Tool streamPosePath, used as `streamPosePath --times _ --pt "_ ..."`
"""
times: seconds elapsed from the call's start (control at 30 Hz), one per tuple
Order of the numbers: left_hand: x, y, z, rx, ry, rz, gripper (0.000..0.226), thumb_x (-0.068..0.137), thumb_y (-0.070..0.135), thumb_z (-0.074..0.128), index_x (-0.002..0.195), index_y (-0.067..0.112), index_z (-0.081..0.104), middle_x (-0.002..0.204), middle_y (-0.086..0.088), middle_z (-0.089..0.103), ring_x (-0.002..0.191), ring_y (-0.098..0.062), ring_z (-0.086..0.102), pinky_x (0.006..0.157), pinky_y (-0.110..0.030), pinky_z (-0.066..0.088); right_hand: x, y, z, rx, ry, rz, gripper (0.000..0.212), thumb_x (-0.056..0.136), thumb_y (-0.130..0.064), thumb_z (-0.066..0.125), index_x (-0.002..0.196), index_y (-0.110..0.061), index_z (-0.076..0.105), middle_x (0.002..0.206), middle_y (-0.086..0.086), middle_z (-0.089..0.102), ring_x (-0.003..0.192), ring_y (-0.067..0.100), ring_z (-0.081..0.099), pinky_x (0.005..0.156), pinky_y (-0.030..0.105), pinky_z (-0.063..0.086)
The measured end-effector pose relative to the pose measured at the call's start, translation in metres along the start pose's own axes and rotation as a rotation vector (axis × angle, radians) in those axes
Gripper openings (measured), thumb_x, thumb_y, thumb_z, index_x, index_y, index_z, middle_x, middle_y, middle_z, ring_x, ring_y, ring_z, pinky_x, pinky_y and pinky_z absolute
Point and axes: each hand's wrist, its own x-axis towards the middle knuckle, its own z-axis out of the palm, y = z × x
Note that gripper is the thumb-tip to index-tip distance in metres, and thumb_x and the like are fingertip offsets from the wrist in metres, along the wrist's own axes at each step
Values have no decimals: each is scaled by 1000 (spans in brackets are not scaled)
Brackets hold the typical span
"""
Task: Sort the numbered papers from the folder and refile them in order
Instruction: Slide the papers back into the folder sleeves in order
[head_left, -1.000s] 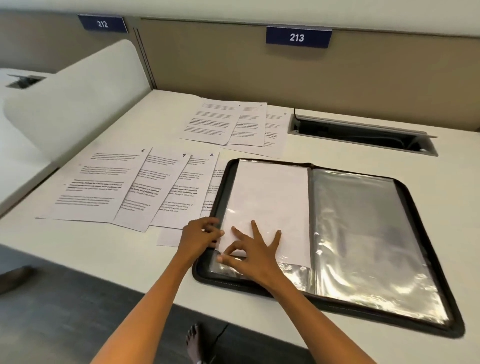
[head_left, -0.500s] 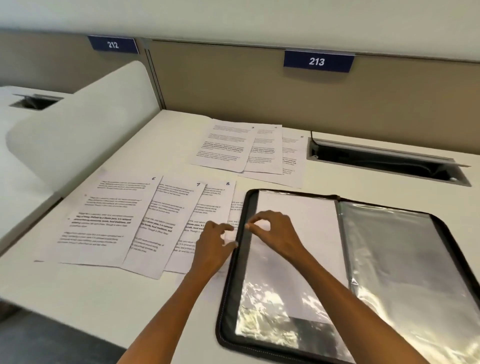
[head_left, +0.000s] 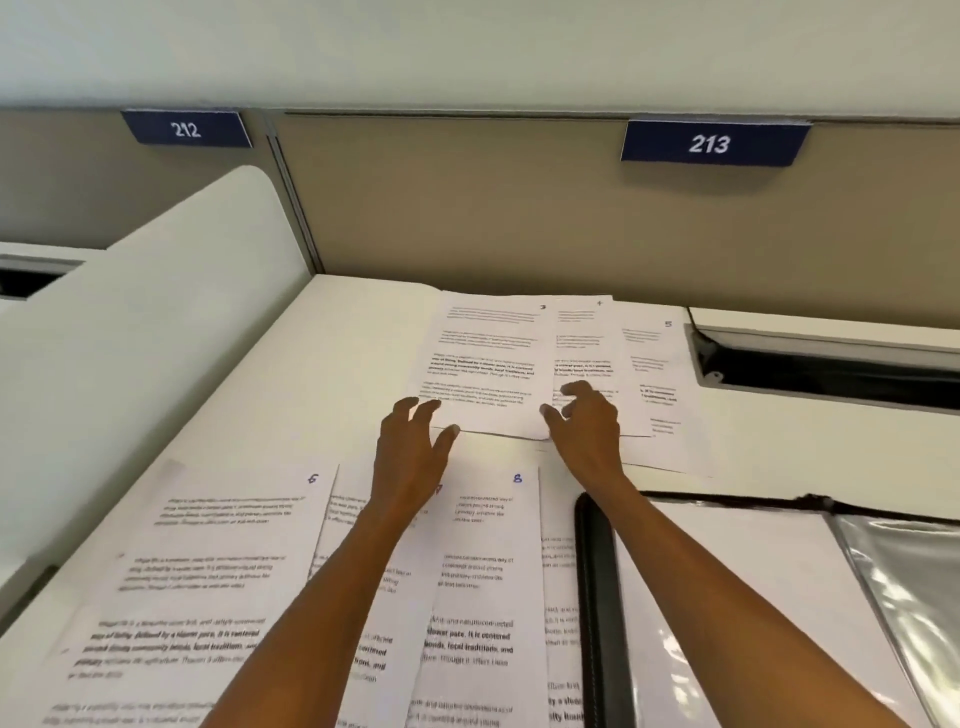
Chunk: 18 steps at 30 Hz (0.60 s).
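Sheet 3 (head_left: 488, 364) lies on top of a fanned pile at the back of the desk, overlapping sheet 4 (head_left: 582, 338) and sheet 5 (head_left: 660, 364). My left hand (head_left: 415, 447) pinches sheet 3's lower left corner, thumb at the bottom edge. My right hand (head_left: 587, 421) pinches its lower right corner. That bottom edge looks slightly raised. Nearer me lie sheet 6 (head_left: 208, 561), sheet 8 (head_left: 483, 571) and one between them, partly hidden by my left forearm. The open black folder (head_left: 597, 597) sits at the lower right with a white sheet (head_left: 727, 597) in its left sleeve.
A white rounded divider (head_left: 130, 364) borders the desk on the left. A dark cable slot (head_left: 831, 374) is sunk into the desk at the back right. The beige partition behind carries labels 212 (head_left: 186, 129) and 213 (head_left: 709, 144). An empty clear sleeve (head_left: 909, 597) shines at the right.
Both hands left the folder's left sleeve and reached forward to the back pile, closing on sheet 3's lower corners. The view tilted up and forward.
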Motion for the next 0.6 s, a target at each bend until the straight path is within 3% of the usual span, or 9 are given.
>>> streamPosePath --times 0.1,0.23,0.33,0.5,0.6 --pt "26 -12 7 -26 2 -58 45 96 32 51 137 13 46 145 -13 36 133 -29 33 106 -36 29 27 -2 12 -73 21 95 41 93 -27 59 124 -2 49 120 17 56 117 31 47 91 33 34" --pt "45 -23 17 -55 -36 -148 50 95 36 50 139 13 42 146 -15 33 134 -29 30 107 -36 27 44 -9 30 -168 -5 153 66 89 -44 61 131 2 38 128 19 50 119 35 47 94 38 38" --pt "54 -27 20 -43 -17 -191 52 91 36 57 135 10 47 138 -18 41 128 -31 36 105 -36 28 49 -14 39 -259 1 177 78 86 -42 66 138 1 28 131 20 47 120 37 48 95 39 40" --pt "63 -26 16 -122 4 -272 47 88 29 62 130 11 52 132 -17 46 124 -33 40 101 -36 32 60 -19 42 -221 -1 321 68 81 -27 75 131 -1 36 127 19 53 117 37 53 94 40 43" --pt "64 -24 16 -72 -10 -287 45 88 31 63 128 13 54 131 -15 47 121 -35 41 100 -38 33 63 -18 41 -261 3 340 55 79 -30 77 118 -3 49 119 15 59 111 33 56 89 38 47"
